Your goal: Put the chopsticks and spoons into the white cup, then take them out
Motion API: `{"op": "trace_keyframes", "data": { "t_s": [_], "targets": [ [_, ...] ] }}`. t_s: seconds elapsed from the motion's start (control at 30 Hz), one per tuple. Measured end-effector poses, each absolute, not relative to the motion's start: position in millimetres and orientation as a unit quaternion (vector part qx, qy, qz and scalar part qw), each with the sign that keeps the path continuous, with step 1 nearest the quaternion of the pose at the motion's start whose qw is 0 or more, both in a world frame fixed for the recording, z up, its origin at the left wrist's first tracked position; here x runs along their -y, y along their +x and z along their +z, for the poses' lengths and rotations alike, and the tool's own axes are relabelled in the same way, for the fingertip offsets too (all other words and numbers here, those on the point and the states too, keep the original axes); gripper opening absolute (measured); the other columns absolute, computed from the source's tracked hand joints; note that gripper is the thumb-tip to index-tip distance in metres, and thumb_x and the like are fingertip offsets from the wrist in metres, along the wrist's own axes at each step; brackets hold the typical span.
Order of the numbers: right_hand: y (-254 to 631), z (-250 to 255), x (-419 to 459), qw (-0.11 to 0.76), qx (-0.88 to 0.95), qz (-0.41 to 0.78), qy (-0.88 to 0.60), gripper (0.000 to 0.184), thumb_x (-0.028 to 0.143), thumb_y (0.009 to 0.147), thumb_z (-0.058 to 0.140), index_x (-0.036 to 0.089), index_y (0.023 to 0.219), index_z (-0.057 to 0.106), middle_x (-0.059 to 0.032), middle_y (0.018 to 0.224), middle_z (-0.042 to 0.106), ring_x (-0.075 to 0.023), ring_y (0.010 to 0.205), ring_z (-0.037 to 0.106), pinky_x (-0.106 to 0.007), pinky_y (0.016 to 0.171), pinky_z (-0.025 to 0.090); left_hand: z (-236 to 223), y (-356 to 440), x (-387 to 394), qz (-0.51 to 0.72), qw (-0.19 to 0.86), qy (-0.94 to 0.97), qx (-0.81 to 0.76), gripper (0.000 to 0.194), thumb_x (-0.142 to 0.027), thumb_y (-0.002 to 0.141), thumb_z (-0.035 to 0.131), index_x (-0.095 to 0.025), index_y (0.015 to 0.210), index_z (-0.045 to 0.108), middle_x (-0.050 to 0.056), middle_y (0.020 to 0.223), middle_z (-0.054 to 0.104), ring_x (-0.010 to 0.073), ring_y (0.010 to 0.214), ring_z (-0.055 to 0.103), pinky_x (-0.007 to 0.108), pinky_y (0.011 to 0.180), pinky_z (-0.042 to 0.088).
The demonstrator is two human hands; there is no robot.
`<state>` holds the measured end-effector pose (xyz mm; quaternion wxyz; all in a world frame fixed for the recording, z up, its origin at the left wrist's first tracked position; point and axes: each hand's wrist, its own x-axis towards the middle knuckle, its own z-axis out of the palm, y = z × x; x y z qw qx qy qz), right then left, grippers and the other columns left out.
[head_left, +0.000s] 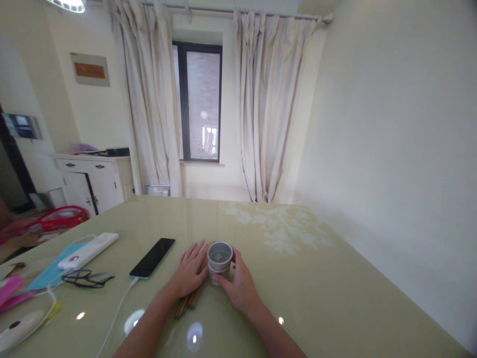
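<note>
A small grey cup stands near the middle of the table, with a cluster of small holes visible in its bottom. My right hand is wrapped round its right side, thumb at the front and fingers behind. To the left of the cup lies a bundle of brown wooden chopsticks, running away from me. My left hand rests over them, its fingers stretched forward and its thumb towards the cup. Part of the bundle is hidden under this hand.
On the glossy table lie a phone with a white cable, folded glasses, a white power strip, a blue mask and a white oval device. A wall borders the right side.
</note>
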<state>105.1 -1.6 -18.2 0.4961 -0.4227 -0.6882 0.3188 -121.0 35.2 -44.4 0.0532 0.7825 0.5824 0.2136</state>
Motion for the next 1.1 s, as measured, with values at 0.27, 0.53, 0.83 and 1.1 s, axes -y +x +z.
{"op": "trace_keyframes", "data": {
  "t_s": [0.27,0.53,0.83,1.1],
  "targets": [
    [104.6,-19.8,1.2,0.489,0.692,0.321,-0.423,0.082,0.018,0.074,0.085,0.024,0.148,0.05,-0.0122,0.145,0.066,-0.0318,0.135,0.062,-0.05,0.116,0.047,-40.8,-117.3,-32.9,0.194,0.054,0.79,-0.579,0.065,-0.045,0.1,0.049,-0.03,0.163,0.042,0.005,0.176,0.027,0.0349,0.162,0.024,0.059,0.129,0.024],
    [104.5,-20.6,1.5,0.492,0.69,0.321,-0.422,0.082,0.018,0.074,0.086,0.024,0.147,0.05,-0.0128,0.145,0.066,-0.0326,0.136,0.062,-0.051,0.118,0.046,-39.9,-116.3,-33.2,0.2,0.052,0.798,-0.566,0.059,-0.044,0.101,0.048,-0.03,0.158,0.05,0.005,0.175,0.03,0.0319,0.162,0.026,0.056,0.131,0.023],
    [104.2,-21.3,1.4,0.485,0.691,0.323,-0.428,0.084,0.019,0.073,0.087,0.023,0.148,0.048,-0.0136,0.146,0.065,-0.0335,0.137,0.061,-0.052,0.118,0.045,-43.4,-116.2,-34.7,0.205,0.059,0.796,-0.567,0.059,-0.043,0.1,0.05,-0.031,0.158,0.05,0.005,0.175,0.031,0.0335,0.162,0.026,0.058,0.13,0.024],
    [103.8,-19.6,2.7,0.487,0.691,0.321,-0.426,0.08,0.017,0.073,0.086,0.023,0.145,0.051,-0.0133,0.142,0.068,-0.0333,0.134,0.063,-0.052,0.117,0.046,-42.9,-115.7,-33.8,0.202,0.058,0.801,-0.561,0.063,-0.04,0.099,0.051,-0.031,0.162,0.045,0.005,0.175,0.03,0.0333,0.162,0.026,0.058,0.131,0.023]
  ]
}}
